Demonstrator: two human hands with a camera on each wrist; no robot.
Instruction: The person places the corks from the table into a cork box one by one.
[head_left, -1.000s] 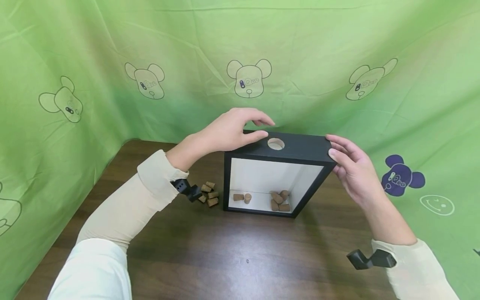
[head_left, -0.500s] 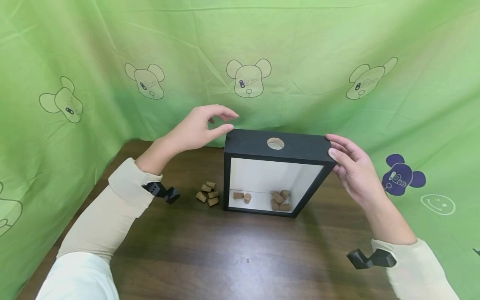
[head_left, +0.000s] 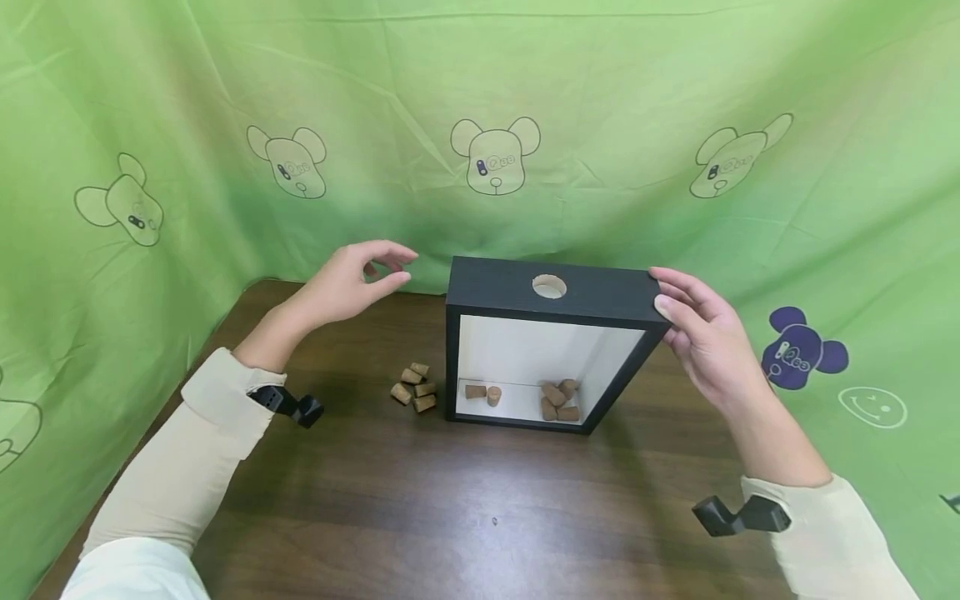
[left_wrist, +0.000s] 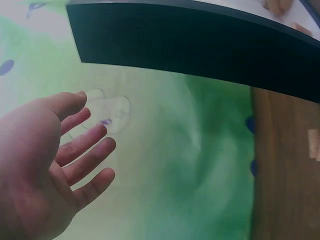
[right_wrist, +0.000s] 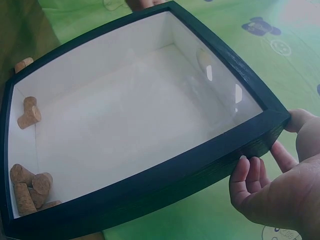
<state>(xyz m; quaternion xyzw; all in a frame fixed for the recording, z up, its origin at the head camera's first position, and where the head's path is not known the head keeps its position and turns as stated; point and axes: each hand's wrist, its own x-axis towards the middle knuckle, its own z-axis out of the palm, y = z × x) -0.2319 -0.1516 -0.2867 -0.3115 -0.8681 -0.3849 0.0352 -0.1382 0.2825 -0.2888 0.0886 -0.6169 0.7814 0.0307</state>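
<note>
A black shadow box (head_left: 600,287) with a white inside and a clear front stands upright on the table. Its top has a round hole (head_left: 550,287). Corks (head_left: 555,398) lie on its floor, several at the right and two at the left. My right hand (head_left: 701,342) grips the box's upper right corner, thumb in front and fingers round the side, as the right wrist view also shows. To the left of the box, my left hand (head_left: 352,279) hovers in the air with nothing in it, fingers spread and loosely bent. Several loose corks (head_left: 415,387) lie beside the box's left side.
The brown wooden table (head_left: 420,500) reaches back to a green curtain (head_left: 375,100) printed with mouse-like heads. This curtain hangs close behind the box and along both sides. A tiny dark speck (head_left: 494,522) marks the table in front.
My left hand has come away from above the box's top and moved left, ending a little lower. The right hand keeps its grip, and the corks and box have stayed put.
</note>
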